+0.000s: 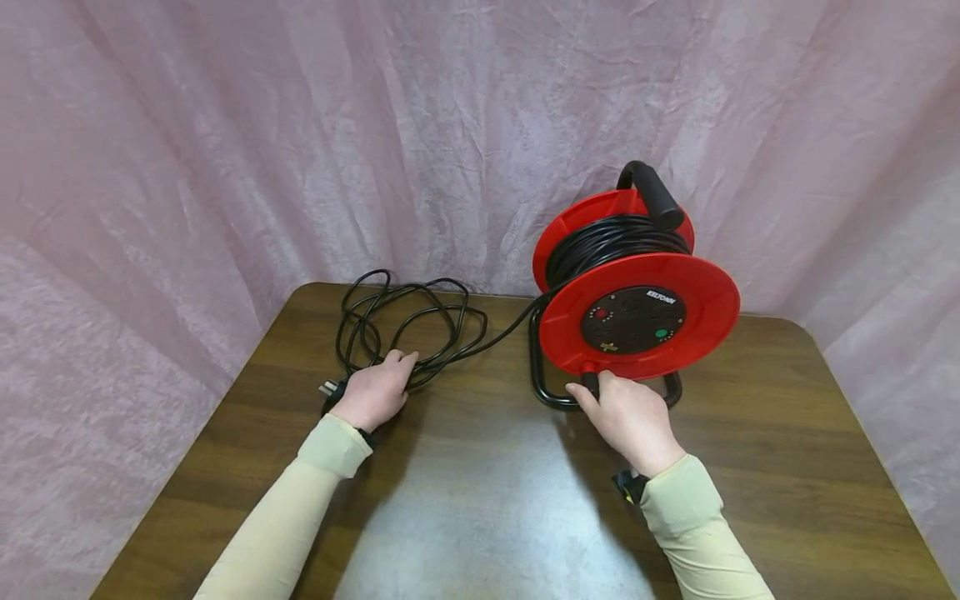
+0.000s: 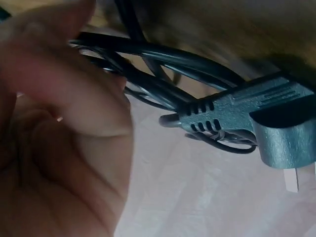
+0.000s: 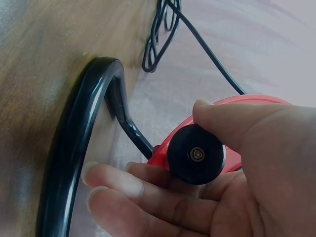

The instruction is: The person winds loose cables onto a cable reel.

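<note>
- Head view: the reel [image 1: 637, 271] stands to the right on the table [image 1: 487, 508], its frame [image 1: 536, 354] on the wood and a thick coil of black cord [image 1: 435, 363] wound on the drum
- One run leaves the drum leftward and joins loose loops on the table — as I judge it, most of the winding is done and these loops are left
- The plug [image 1: 337, 390] lies beside the left hand [image 1: 373, 390], at the near side of the loops
- Both arms reach forward; the left hand is over the cord, its back upward, the right hand [image 1: 628, 417] at the knob [image 1: 591, 383] low on the reel's near face
- Left wrist view: the fingers are bent near the cord, which passes behind them; whether they grip it I cannot tell, but the plug, a pin [image 2: 291, 180] showing, is outside the hand
- Right wrist view: the hand grasps the knob — thumb against one side, fingers curled below, some fingertips pointing toward the frame; loose cord shows beyond
</note>
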`<control>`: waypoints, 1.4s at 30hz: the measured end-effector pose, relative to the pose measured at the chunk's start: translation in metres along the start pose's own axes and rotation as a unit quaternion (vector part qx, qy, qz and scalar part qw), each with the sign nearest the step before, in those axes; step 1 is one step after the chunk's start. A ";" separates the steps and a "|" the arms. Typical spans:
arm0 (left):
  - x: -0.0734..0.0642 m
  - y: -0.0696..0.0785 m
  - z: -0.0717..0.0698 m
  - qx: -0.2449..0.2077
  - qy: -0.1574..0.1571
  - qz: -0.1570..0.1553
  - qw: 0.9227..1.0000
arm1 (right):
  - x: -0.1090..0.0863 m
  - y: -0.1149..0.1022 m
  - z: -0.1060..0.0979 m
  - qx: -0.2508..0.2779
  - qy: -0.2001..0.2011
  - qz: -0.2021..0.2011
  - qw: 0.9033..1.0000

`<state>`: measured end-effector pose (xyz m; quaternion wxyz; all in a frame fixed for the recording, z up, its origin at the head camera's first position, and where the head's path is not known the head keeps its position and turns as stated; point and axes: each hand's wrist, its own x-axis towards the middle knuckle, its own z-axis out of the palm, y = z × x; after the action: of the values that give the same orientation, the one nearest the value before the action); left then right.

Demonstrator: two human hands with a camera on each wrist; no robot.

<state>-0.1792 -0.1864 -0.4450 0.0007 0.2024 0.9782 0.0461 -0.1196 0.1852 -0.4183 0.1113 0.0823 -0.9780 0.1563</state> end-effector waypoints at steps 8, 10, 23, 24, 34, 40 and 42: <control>-0.004 -0.009 -0.009 0.010 0.047 0.018 0.999 | 0.000 0.001 0.002 0.003 -0.010 0.003 1.000; -0.004 -0.013 -0.012 0.005 0.034 0.010 0.999 | 0.000 0.001 0.001 0.002 -0.008 0.002 1.000; -0.006 -0.031 -0.013 -0.090 -0.029 -0.080 0.992 | 0.001 0.000 0.001 0.002 -0.013 0.002 1.000; -0.009 -0.032 -0.013 -0.097 -0.033 -0.094 0.990 | 0.001 0.000 0.001 0.002 -0.012 0.002 1.000; -0.050 -0.036 -0.024 -0.060 -0.050 -0.142 0.987 | 0.003 0.002 -0.001 0.006 -0.034 0.019 0.999; -0.059 -0.044 -0.026 -0.040 -0.045 -0.129 0.990 | 0.003 0.001 -0.002 0.012 -0.044 0.023 0.999; -0.059 -0.049 -0.025 -0.027 -0.040 -0.114 0.992 | 0.003 0.000 -0.002 0.013 -0.046 0.021 0.999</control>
<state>-0.1450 -0.2571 -0.4261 0.0510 0.0913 0.9925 0.0640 -0.1218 0.1857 -0.4159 0.0619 0.0698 -0.9816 0.1669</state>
